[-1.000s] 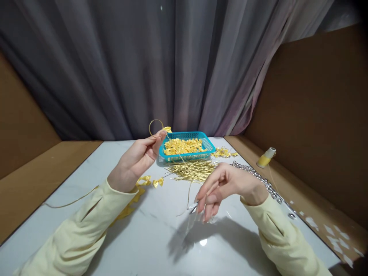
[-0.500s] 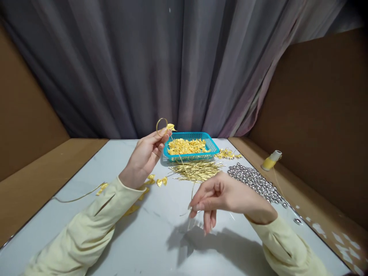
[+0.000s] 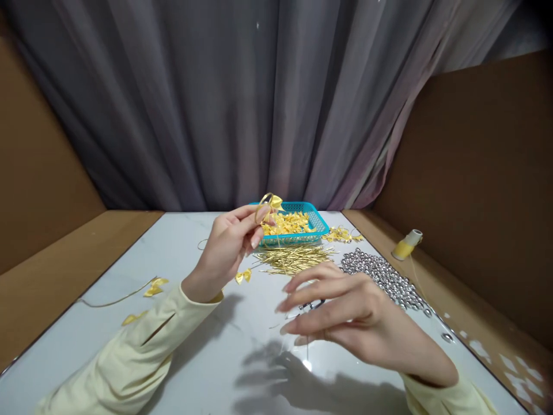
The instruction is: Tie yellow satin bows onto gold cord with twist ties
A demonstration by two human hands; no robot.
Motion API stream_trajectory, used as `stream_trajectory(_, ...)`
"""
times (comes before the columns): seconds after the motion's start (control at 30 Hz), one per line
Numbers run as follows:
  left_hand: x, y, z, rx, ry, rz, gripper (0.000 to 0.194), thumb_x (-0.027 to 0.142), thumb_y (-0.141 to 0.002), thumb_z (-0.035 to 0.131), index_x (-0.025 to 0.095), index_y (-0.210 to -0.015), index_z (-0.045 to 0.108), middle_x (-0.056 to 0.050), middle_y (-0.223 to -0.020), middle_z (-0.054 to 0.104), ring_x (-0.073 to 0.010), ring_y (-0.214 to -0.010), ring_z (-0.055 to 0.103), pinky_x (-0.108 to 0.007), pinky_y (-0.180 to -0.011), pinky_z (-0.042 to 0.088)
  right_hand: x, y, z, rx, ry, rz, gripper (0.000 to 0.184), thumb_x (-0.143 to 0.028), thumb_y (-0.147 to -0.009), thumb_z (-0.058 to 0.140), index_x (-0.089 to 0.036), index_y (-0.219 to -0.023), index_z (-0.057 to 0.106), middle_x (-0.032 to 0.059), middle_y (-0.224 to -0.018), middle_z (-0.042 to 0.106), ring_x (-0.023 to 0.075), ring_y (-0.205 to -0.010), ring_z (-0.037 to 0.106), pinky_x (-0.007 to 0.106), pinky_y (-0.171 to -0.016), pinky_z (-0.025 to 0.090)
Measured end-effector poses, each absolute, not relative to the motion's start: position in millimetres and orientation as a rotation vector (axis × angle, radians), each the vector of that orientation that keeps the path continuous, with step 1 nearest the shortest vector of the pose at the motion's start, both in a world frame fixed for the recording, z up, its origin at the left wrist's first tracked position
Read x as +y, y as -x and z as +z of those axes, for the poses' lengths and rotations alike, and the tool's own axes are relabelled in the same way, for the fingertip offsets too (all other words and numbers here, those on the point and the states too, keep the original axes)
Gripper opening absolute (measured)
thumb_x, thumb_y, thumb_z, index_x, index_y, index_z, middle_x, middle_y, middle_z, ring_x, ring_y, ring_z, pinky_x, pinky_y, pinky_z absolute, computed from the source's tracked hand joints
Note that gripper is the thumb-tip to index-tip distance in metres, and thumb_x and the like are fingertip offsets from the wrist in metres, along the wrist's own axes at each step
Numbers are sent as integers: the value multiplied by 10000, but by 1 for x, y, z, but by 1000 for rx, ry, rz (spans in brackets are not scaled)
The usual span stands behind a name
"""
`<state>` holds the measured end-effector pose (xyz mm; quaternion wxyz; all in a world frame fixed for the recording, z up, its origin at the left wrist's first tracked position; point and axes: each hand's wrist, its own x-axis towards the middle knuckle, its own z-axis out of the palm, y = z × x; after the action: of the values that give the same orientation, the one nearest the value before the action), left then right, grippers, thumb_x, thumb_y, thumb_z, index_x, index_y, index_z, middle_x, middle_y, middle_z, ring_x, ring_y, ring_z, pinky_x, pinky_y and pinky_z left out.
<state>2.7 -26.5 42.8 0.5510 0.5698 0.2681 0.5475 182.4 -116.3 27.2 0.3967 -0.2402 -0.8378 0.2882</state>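
My left hand (image 3: 228,242) is closed, its thumb and fingertips pinching a loop of gold cord (image 3: 264,202). A yellow satin bow (image 3: 276,202) sits against this loop, beside the fingertips. My right hand (image 3: 341,311) hovers over the near part of the table with its fingers stretched and apart. Between these fingers shows a small dark metal object (image 3: 313,304), mostly hidden; whether it touches the hand I cannot tell. A fine thread-like line hangs below the right thumb.
A turquoise basket (image 3: 322,225) of yellow bows stands at the back. Before it lies a pile of gold cords (image 3: 294,259). Silver beads (image 3: 384,279) spread at right, near a yellow thread spool (image 3: 406,245). A bow on cord (image 3: 154,287) lies left. Brown panels flank the table.
My left hand has moved slightly right and down with the loop and bow. My right hand has opened from a pinch on the thread, its fingers now spread.
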Motion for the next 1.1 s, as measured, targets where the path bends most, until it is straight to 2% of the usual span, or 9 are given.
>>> stream_trajectory(0.1,-34,-5,42,648,-1418,1254,141,230,-803,591,128,-728,653,13,-626,595,3,-344,345,-135,-318,239,-115,-186,29,-1969,619,870,183,-151,-803,609,-206,-947,708,45,-783,723,167,-762,639,337,-781,484)
stream_trajectory(0.2,-40,-7,41,646,-1459,1192,122,223,-814,578,139,-761,649,6,-660,603,-4,-343,381,-137,-312,252,-114,-190,31,-1806,769,940,184,-169,-786,631,-196,-959,687,37,-740,724,162,-677,659,304,-681,519)
stream_trajectory(0.3,-43,-8,41,636,-1505,1115,151,220,-822,566,136,-722,642,6,-620,591,-10,-335,388,-133,-309,266,-115,-195,36,-1688,886,968,102,-173,-751,667,-178,-852,675,21,-664,711,156,-617,663,263,-611,528)
stream_trajectory(0.37,-45,-9,41,618,-1531,1048,193,214,-832,548,131,-680,632,8,-578,578,-11,-323,379,-135,-312,283,-114,-197,38,-1684,928,892,30,-195,-745,674,-168,-753,682,26,-639,700,156,-604,658,252,-589,521)
stream_trajectory(0.47,-46,-11,40,576,-1542,956,235,201,-840,533,125,-636,620,11,-552,570,-9,-306,378,-138,-320,310,-111,-201,39,-1715,1002,736,98,-242,-753,666,-171,-696,703,36,-640,698,163,-601,647,258,-576,509)
stream_trajectory(0.67,-46,-12,38,500,-1488,864,178,178,-833,549,126,-690,642,1,-592,615,5,-295,414,-100,-317,322,-107,-203,38,-1784,1059,500,102,-227,-781,628,-171,-780,713,24,-629,696,159,-588,647,264,-590,510)
stream_trajectory(0.8,-45,-12,37,490,-1438,814,188,167,-840,546,120,-684,639,3,-577,619,21,-292,405,-61,-301,297,-111,-201,39,-1819,1060,412,137,-166,-804,575,-150,-724,685,8,-578,665,121,-527,619,216,-517,473)
stream_trajectory(1.1,-42,-13,35,505,-1388,796,225,193,-831,562,104,-631,618,11,-556,609,38,-272,380,-33,-289,284,-114,-197,33,-1834,954,237,119,-112,-810,518,-130,-717,589,0,-579,596,90,-521,547,209,-504,424)
